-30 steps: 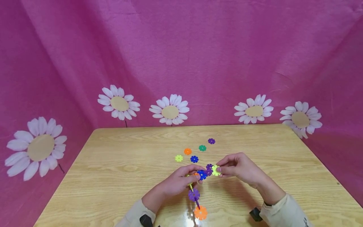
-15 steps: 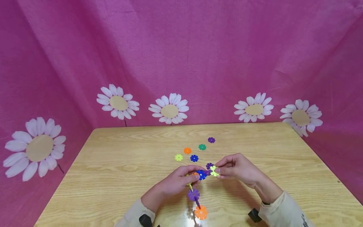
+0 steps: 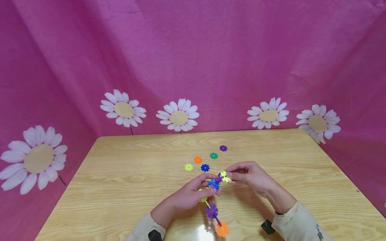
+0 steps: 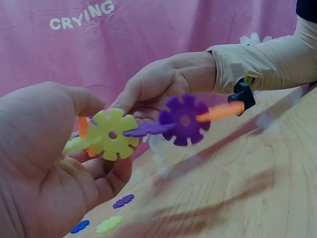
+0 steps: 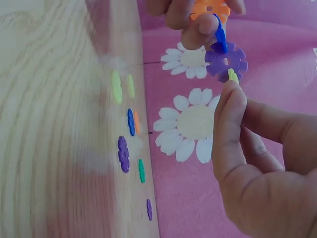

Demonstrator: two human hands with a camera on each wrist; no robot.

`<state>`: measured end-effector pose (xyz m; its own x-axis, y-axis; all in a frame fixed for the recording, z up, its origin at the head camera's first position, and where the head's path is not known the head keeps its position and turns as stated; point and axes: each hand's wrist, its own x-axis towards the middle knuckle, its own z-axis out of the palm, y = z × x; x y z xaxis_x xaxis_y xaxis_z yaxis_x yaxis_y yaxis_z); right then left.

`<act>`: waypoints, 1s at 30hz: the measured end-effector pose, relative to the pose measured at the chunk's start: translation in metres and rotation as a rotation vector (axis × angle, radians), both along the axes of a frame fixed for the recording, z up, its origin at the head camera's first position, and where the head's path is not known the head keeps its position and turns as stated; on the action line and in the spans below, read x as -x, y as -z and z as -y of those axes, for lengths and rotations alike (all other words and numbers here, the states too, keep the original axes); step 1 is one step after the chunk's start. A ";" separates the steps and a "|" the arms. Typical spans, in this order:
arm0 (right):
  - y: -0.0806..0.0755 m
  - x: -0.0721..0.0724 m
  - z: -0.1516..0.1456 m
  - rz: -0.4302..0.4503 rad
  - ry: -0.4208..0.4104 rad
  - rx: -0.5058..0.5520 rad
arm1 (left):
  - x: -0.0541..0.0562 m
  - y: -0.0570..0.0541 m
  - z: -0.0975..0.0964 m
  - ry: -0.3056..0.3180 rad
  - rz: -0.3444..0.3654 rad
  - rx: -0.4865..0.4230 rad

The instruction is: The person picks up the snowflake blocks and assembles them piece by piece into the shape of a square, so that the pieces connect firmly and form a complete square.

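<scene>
Disc chain: you have the chain of notched plastic discs [image 3: 203, 198] up above the wooden table [image 3: 126, 180], between your hands.
Long axis: it bends at your left hand [image 3: 186, 193]; one arm points forward and right to your right hand [image 3: 255, 179], the other slants back toward you, slightly rightward.
Near tip: an orange disc [image 3: 222, 229], next along from an edge-on purple disc and a face-on purple disc [image 3: 211, 211].
Disc facing: neighbours sit crosswise, one flat to your left wrist view, the next edge-on.
Left fingers: you grip the chain at its bend, thumb by the blue disc [image 3: 213, 184].
Right fingers: you pinch a yellow disc [image 3: 224, 176], edge-on in the right wrist view and touching the rim of a purple disc [image 5: 238, 60]; you cannot tell how deeply it sits.
Loose discs: yellow [image 3: 188, 167], orange [image 3: 197, 159], blue [image 3: 205, 167], green [image 3: 213, 155] and purple [image 3: 223, 148] lie flat beyond your hands.
Backdrop: pink cloth [image 3: 193, 60] with white daisies [image 3: 178, 117].
</scene>
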<state>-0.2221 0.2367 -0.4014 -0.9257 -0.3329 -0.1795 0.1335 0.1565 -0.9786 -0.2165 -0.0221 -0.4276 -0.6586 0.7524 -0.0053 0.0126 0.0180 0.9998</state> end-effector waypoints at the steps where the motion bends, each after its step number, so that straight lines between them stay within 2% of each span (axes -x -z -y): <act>1: 0.000 0.000 0.001 0.004 -0.004 -0.008 | 0.000 0.001 0.000 0.014 0.012 -0.012; 8: -0.005 0.000 0.011 -0.036 -0.084 -0.049 | -0.002 0.000 -0.004 0.030 0.126 -0.041; 12: -0.007 0.001 0.017 -0.049 -0.142 -0.069 | -0.003 0.002 -0.005 0.073 0.154 -0.058; 14: -0.009 0.002 0.021 -0.052 -0.148 -0.077 | -0.003 0.003 -0.006 0.071 0.163 -0.066; 21: -0.013 0.003 0.031 -0.078 -0.080 -0.110 | -0.001 0.005 -0.006 -0.005 0.130 -0.067; 25: -0.013 0.002 0.034 -0.090 -0.052 -0.122 | -0.002 0.004 -0.005 -0.033 0.149 -0.057; 30: -0.012 0.000 0.035 -0.112 -0.061 -0.128 | -0.003 0.005 -0.006 -0.040 0.168 -0.054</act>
<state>-0.2226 0.2016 -0.3890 -0.9210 -0.3704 -0.1212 0.0115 0.2851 -0.9584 -0.2137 -0.0165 -0.4325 -0.6812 0.7280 -0.0775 -0.1539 -0.0390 0.9873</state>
